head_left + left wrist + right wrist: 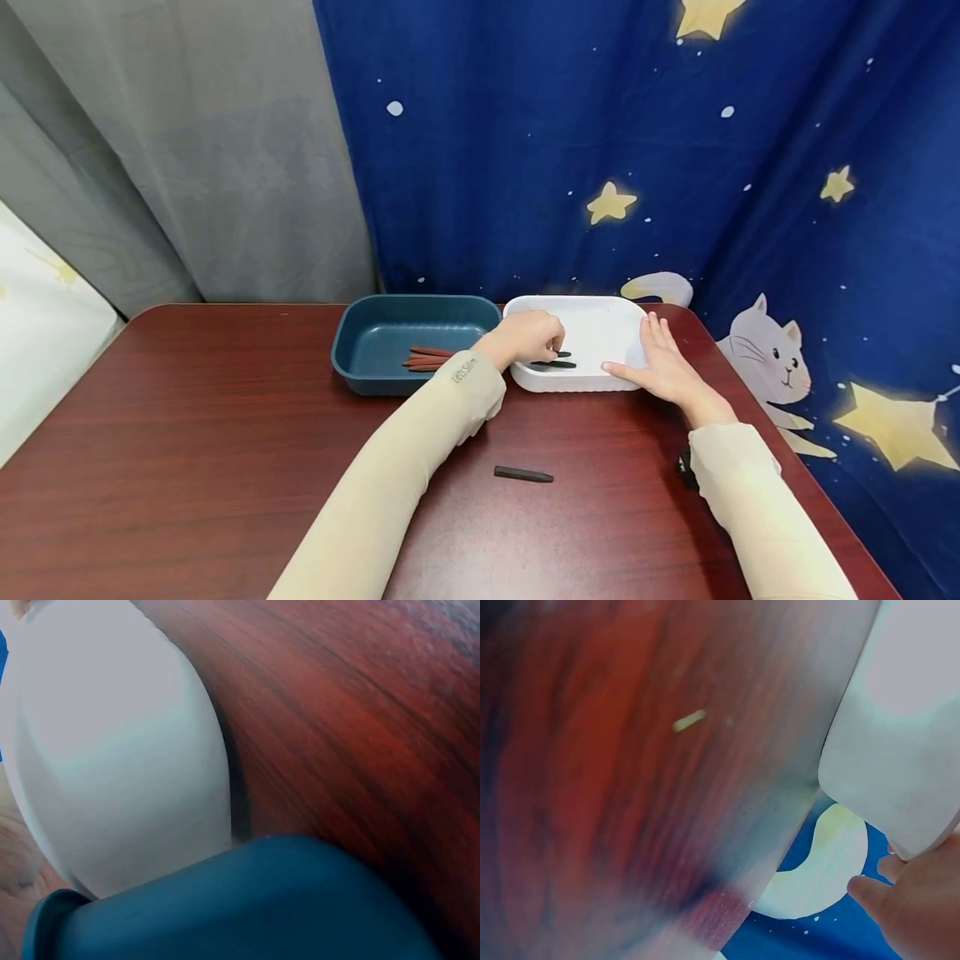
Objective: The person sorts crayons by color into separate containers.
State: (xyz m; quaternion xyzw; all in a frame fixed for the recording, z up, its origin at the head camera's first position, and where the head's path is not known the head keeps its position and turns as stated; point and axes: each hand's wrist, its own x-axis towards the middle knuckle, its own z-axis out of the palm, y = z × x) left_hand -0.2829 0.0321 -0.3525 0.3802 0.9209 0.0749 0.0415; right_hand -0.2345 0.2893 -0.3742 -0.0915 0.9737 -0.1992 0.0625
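Note:
My left hand (531, 333) reaches into the white tray (600, 382) with its fingers curled down. Its fingertips pinch a black crayon (564, 355), mostly hidden by the hand. Another black crayon (555, 364) lies on the tray floor just below. At the tray's right end, my right hand (662, 362) rests on the rim, fingers straight and thumb spread over the front side. The right wrist view shows the right hand (919, 900) against the tray's outer wall. A third black crayon (523, 474) lies on the table in front.
A dark teal basin (375, 386) stands against the tray's left side. Several reddish-brown crayons (427, 360) lie inside it, partly behind the left forearm. The brown wooden table (225, 442) ends at a curtain (480, 167) behind both containers.

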